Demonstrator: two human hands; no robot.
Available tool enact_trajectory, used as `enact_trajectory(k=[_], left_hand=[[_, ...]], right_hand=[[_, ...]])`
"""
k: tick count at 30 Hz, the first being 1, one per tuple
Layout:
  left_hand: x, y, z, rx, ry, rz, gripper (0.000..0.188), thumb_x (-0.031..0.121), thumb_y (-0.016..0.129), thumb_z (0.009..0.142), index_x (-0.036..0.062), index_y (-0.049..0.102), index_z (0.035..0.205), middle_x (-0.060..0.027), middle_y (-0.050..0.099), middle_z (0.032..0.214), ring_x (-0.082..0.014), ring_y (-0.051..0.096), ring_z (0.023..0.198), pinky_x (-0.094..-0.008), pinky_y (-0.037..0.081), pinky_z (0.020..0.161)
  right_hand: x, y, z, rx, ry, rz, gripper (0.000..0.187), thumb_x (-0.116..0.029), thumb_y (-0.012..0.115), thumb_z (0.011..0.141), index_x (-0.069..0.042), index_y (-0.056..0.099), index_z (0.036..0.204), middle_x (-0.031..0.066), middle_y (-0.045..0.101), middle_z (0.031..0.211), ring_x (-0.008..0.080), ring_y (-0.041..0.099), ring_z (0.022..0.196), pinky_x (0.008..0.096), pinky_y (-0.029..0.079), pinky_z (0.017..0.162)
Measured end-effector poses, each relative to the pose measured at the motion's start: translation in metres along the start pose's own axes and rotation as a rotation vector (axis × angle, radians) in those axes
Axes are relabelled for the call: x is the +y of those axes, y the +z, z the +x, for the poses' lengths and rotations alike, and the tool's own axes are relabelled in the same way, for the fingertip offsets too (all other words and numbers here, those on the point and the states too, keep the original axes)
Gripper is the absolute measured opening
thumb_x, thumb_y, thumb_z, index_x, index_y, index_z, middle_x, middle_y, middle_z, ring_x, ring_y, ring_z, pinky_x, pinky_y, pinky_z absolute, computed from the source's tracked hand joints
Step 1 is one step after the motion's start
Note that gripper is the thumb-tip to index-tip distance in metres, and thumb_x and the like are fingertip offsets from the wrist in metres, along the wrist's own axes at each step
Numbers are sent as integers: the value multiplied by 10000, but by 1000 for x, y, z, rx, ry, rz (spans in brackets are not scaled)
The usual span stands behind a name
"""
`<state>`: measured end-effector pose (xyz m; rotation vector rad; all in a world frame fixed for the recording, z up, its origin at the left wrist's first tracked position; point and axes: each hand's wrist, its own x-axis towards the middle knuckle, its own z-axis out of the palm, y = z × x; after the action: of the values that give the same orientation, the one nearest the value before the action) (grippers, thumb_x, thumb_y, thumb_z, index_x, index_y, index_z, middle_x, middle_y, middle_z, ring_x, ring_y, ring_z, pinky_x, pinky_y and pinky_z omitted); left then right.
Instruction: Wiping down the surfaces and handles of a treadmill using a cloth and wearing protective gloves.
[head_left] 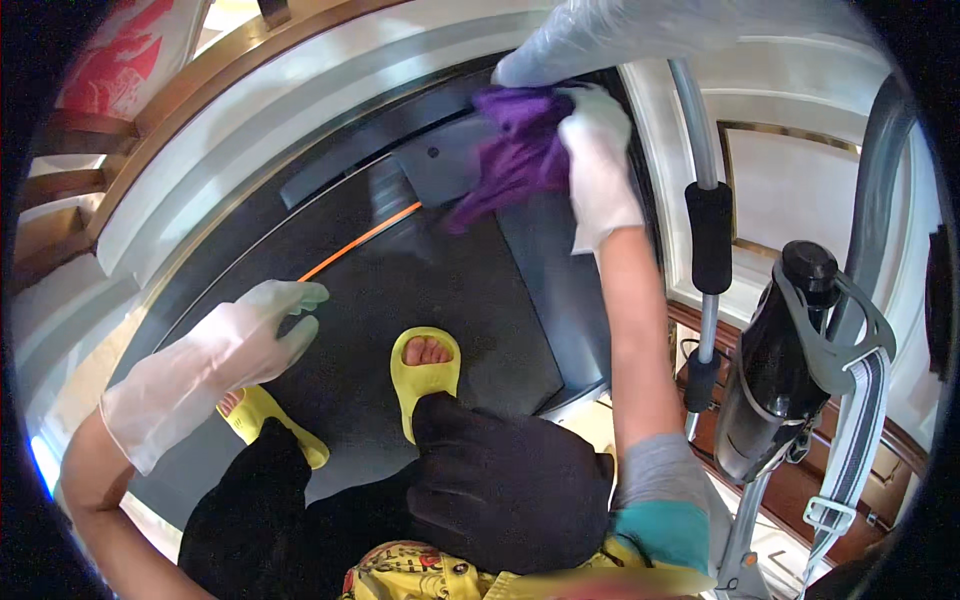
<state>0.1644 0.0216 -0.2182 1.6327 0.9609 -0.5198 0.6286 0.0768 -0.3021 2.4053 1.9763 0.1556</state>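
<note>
My right hand (604,170), in a white glove, is closed on a crumpled purple cloth (520,140). The cloth lies against the dark grey cover (435,165) at the far end of a treadmill-like machine. My left hand (262,325), gloved as well, hovers at the left above the black deck (460,290). Its fingers are bent, with the thumb apart, and nothing is between them. Beyond its fingertips an orange stripe (360,243) runs along the deck. The fingertips of my right hand are hidden in the cloth.
My feet stand on the deck in yellow slippers (425,375). A plastic-wrapped bar (640,42) crosses overhead. At the right are a metal pole with black foam grips (711,240), a black bottle-shaped object (775,370) and a grey strap (858,440). A wooden railing (170,110) curves around the left.
</note>
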Motion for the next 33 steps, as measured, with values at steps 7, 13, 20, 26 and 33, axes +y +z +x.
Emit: enact_trajectory(k=[7,13,20,26,33], left_hand=[[-15,18,-25,65,-94,-78,415,260,582,976,105,581,1361,-174,644,1296,-330,642,1183,-405,524,1024],[-22,32,-26,50,-90,-69,416,239,572,969,95,580,1359,-155,646,1306,-314,630,1206,-404,520,1022],[6,15,2,14,-63,-101,411,235,579,962,130,592,1359,-153,652,1291,-319,657,1160,-397,539,1007],[11,20,16,93,71,-75,408,219,582,963,118,596,1358,-161,648,1292,-307,653,1176,-387,531,1033],[-12,28,-12,55,20,-28,403,220,588,962,116,594,1352,-165,643,1284,-312,640,1192,-392,522,1045]], right_hand=[[112,33,11,53,176,476,307,-195,576,915,-87,753,1141,163,700,1215,253,636,1170,364,461,1027],[96,-12,-8,-193,184,830,449,-348,629,949,-47,689,1276,136,696,1208,204,614,1174,338,432,1056],[22,-13,-23,-82,-25,-152,1015,-740,646,805,63,513,1412,318,435,1499,399,403,1429,431,334,1171],[-96,-26,-57,-351,-454,41,718,-504,761,779,27,634,1245,260,556,1375,392,491,1332,476,351,1151],[-124,9,-37,-230,-603,229,504,-247,754,747,-85,682,1218,198,638,1307,355,597,1226,449,481,1042]])
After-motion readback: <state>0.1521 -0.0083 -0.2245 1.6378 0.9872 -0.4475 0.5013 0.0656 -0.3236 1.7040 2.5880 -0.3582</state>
